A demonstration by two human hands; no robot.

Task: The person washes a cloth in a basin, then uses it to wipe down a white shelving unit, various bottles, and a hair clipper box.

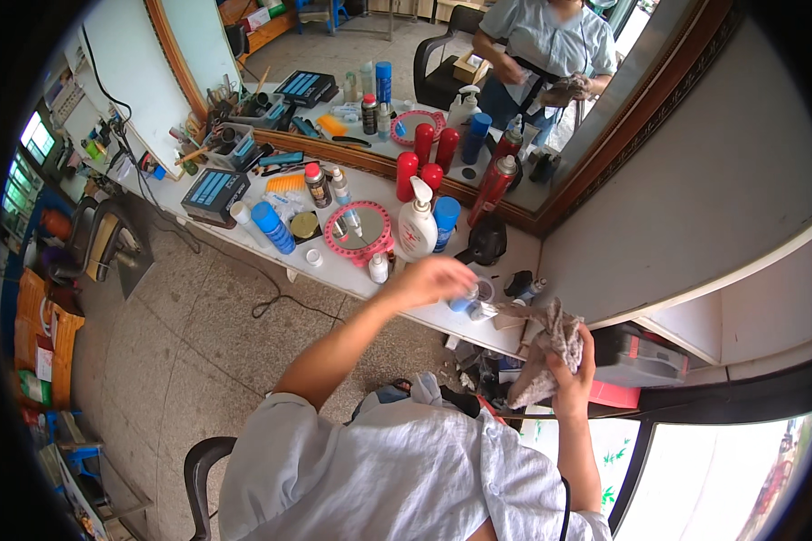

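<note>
My left hand (443, 278), blurred, is over the front part of a white counter (372, 277), just in front of a white pump bottle (417, 226); whether its curled fingers hold anything cannot be told. At the counter's right end, my right hand (572, 368) grips a crumpled grey-brown cloth (556, 345). Beyond my left hand are a pink-rimmed round mirror (360, 230), a blue-capped can (445, 220) and a black hair-dryer-like object (485, 242). Small bottles, among them a clear-and-blue one (463, 299), lie between the hands.
A wood-framed wall mirror (379, 152) stands behind the counter. Red spray cans (494, 186), a black box (215, 195), an orange comb (286, 183) and a blue-capped spray can (273, 228) line it. A cable (257, 267) trails onto the floor. A dark chair armrest (199, 460) is at lower left.
</note>
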